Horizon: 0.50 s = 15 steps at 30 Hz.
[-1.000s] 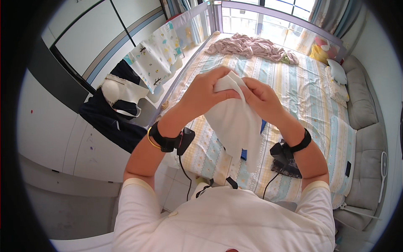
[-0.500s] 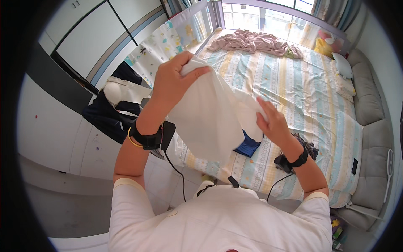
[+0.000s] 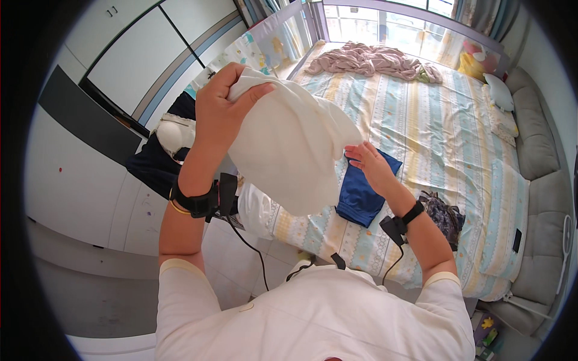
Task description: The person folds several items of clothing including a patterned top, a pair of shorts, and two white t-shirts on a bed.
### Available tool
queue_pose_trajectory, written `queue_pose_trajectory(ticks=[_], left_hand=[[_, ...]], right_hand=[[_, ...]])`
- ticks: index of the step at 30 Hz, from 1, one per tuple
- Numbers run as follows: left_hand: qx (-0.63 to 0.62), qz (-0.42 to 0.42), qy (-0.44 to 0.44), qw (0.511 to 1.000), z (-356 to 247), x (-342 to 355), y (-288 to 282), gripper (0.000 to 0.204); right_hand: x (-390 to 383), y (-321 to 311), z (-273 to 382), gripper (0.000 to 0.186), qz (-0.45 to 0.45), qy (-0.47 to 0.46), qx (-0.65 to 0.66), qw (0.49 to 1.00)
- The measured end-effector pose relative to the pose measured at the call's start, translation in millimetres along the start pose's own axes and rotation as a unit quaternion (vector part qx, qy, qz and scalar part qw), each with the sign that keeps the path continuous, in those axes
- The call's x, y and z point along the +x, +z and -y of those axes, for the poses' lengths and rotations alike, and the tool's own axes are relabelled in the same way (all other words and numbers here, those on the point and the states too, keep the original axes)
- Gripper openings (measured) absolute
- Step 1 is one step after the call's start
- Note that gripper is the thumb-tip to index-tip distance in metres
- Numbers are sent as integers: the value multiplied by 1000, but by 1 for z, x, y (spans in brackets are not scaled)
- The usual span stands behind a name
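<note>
My left hand (image 3: 226,102) is raised at the upper middle left, its thumb and fingers closed on the top edge of a white cloth garment (image 3: 280,153), which hangs loosely to the right. My right hand (image 3: 372,165) is lower, at the garment's right edge, with fingers apart; whether the fingertips touch the cloth is hard to tell. Beneath that hand a dark blue folded garment (image 3: 358,198) lies on the striped bedsheet (image 3: 433,135). A dark patterned piece of fabric (image 3: 442,219) lies to its right, beside my wrist strap.
A crumpled pink blanket (image 3: 367,60) and a plush toy (image 3: 472,60) sit at the bed's far end. Grey padded cushions (image 3: 539,144) line the right side. Dark clothes and a bra (image 3: 171,135) hang at the left beside white cabinets (image 3: 78,180). Tiled floor (image 3: 226,268) shows below.
Both hands began together, then separated. My left hand moved left and up with the cloth; my right hand lowered and its fingers spread. The cloth swung leftward, uncovering more blue garment.
</note>
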State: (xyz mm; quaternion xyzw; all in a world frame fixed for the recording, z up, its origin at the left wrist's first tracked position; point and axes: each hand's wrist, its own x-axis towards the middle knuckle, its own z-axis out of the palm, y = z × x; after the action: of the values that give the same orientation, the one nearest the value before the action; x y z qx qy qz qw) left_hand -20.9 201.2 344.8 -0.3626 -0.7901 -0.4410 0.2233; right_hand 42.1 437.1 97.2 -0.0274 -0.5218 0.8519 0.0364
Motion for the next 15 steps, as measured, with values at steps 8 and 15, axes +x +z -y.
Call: queue_pose_trajectory(ticks=[8, 15], left_hand=[[42, -11, -12, 999, 9, 0, 1, 25], [55, -24, -62, 996, 18, 3, 0, 29]], right_hand=[[12, 15, 20, 27, 61, 56, 155, 984], [-8, 1, 38, 21, -123, -222, 76, 964]])
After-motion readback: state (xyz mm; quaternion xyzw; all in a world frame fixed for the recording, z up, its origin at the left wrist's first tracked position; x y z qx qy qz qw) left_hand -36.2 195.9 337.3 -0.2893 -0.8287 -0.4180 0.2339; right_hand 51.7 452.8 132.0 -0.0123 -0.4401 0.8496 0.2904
